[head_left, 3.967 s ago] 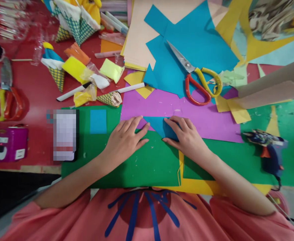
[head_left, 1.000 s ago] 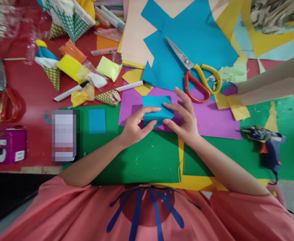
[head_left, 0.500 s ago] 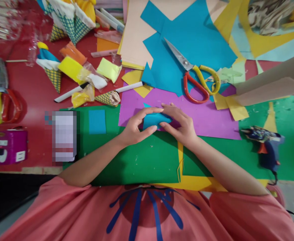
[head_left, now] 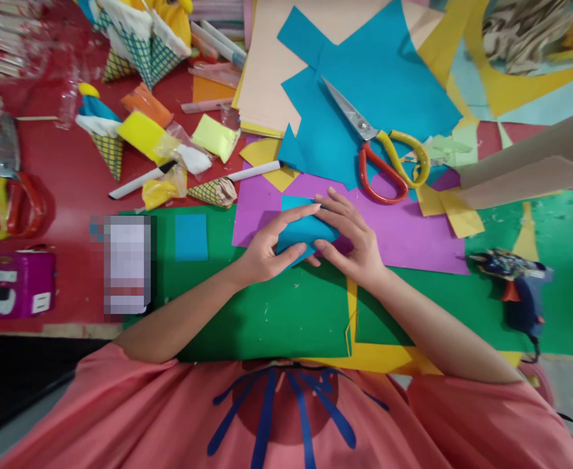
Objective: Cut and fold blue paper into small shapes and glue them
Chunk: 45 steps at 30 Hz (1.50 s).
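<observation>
Between both hands is a small blue piece of craft sheet (head_left: 299, 229), held over the edge where a purple sheet (head_left: 413, 244) overlaps a green sheet (head_left: 267, 319). My left hand (head_left: 262, 251) grips its left side, thumb at the near edge and fingers arched over the far side. My right hand (head_left: 357, 238) has its thumb and fingers closed at the right side of the piece, some fingers partly hidden beneath it. Beyond the hands, scissors with one red and one yellow handle (head_left: 363, 126) lie on a larger blue sheet (head_left: 355, 78).
A blue square (head_left: 191, 238) and a blurred-out phone-like object (head_left: 127, 260) lie on the left. Farther left are another pair of scissors (head_left: 8, 156) and a purple box (head_left: 23, 286). A glue gun (head_left: 523, 293) rests right. A beige roll (head_left: 535, 153) juts in.
The blue piece, curled between my fingers before, now lies flatter with more of its face showing. My right fingers have lifted and spread slightly. The whole view has shifted a little.
</observation>
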### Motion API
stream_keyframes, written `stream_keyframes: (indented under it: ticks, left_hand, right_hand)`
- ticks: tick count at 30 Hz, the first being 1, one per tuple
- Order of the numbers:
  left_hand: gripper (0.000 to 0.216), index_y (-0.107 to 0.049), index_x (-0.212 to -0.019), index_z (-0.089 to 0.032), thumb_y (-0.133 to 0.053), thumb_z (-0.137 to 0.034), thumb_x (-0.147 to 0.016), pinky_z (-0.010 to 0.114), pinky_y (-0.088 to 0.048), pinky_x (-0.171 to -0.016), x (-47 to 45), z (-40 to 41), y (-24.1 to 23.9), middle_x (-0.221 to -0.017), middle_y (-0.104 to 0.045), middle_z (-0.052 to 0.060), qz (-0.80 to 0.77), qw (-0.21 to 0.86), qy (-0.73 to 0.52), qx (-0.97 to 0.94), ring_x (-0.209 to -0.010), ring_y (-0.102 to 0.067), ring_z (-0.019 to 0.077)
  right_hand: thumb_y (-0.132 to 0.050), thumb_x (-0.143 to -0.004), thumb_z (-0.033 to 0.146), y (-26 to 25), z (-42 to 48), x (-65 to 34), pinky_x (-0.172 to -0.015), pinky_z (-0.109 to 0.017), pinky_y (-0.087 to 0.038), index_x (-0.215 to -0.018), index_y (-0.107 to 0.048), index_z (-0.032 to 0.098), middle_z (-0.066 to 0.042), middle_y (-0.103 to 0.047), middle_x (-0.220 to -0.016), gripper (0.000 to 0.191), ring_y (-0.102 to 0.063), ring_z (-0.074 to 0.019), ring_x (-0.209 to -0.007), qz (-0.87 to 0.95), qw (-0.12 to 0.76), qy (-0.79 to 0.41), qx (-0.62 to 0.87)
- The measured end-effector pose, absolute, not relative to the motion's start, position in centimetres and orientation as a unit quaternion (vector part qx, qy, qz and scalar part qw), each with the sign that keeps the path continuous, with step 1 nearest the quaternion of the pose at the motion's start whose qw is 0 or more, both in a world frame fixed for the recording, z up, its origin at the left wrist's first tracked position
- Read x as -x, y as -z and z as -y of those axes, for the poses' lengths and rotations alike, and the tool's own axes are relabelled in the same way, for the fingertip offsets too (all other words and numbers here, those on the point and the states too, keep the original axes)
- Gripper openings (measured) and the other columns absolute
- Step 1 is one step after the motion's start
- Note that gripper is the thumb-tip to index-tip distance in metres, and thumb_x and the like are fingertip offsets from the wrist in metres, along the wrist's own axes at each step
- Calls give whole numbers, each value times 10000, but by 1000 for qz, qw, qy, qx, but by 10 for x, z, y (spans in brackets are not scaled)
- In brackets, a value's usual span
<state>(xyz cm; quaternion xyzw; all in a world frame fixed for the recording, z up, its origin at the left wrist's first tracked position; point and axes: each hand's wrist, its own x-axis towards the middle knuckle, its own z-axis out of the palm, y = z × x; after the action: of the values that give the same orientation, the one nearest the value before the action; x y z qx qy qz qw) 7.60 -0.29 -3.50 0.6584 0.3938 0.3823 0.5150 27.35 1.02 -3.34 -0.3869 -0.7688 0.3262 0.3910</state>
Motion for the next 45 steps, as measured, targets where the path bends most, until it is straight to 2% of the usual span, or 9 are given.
stream_keyframes:
  ticks: [9,13,16,19,22,25,30,39,45]
  left_hand:
    - [518,-424,-1354,-327,-590,-363,-865,262,-631,-641,-77,1,29,-1306,-572,75,-385,562,-383,-624,-908,-708,198]
    - [571,-447,-1338,-313,-623,-473,-818,239,-562,-538,-71,1,31,-946,-668,41,-428,496,-403,-639,-674,-657,140]
    - [416,-590,-1175,-290,-594,-510,-821,248,-510,-542,-67,-2,32,-708,-567,-4,-465,389,-473,-640,-600,-553,117]
    - [370,-653,-1055,-256,-607,-520,-800,291,-530,-677,-69,-4,32,-852,-593,30,-462,331,-483,-666,-745,-571,145]
    - [376,-620,-1132,-236,-632,-437,-814,290,-544,-778,-75,-2,31,-1012,-650,52,-444,385,-444,-676,-864,-628,153]
    - [282,-638,-1086,-221,-643,-341,-832,260,-548,-797,-79,0,30,-953,-700,30,-463,416,-433,-652,-866,-662,139]
    - [180,-676,-946,-210,-656,-338,-822,268,-549,-805,-78,-3,31,-928,-720,20,-489,399,-428,-647,-877,-671,151]
    - [159,-692,-904,-214,-662,-344,-818,265,-537,-789,-80,-6,30,-894,-727,12,-494,425,-433,-622,-866,-673,148]
    - [137,-721,-889,-203,-675,-304,-809,260,-559,-717,-81,-6,26,-872,-747,19,-516,441,-430,-595,-805,-688,151]
  right_hand:
    - [-604,-865,322,34,-6,-272,-1077,-490,-412,-1144,-643,219,-98,-684,-1181,300,-565,-250,-1229,743,413,-338,404]
    - [-620,-857,286,34,-4,-272,-952,-419,-518,-1079,-665,234,-74,-719,-1083,233,-654,-219,-1071,719,444,-361,395]
    - [-635,-848,277,34,-2,-272,-881,-385,-545,-1041,-676,226,-67,-736,-998,204,-684,-204,-965,703,460,-372,395]
    - [-635,-848,301,32,-3,-271,-828,-355,-554,-1003,-687,215,-61,-742,-959,185,-694,-195,-906,703,437,-386,407]
    - [-628,-854,316,31,-4,-271,-761,-299,-558,-956,-690,188,-57,-747,-922,176,-702,-169,-834,706,404,-407,415]
    - [-621,-858,342,31,-6,-270,-692,-263,-552,-932,-680,187,-39,-743,-887,182,-695,-144,-769,692,387,-429,432]
    - [-638,-845,366,37,-8,-270,-781,-298,-549,-1024,-657,214,-37,-725,-985,235,-684,-160,-894,658,414,-459,431]
    - [-642,-830,425,38,-9,-269,-564,-249,-506,-934,-691,195,-14,-705,-750,257,-634,-128,-642,608,402,-498,470]
    - [-649,-833,385,36,-9,-268,-563,-238,-508,-939,-679,200,-2,-701,-750,216,-630,-115,-622,598,410,-503,470]
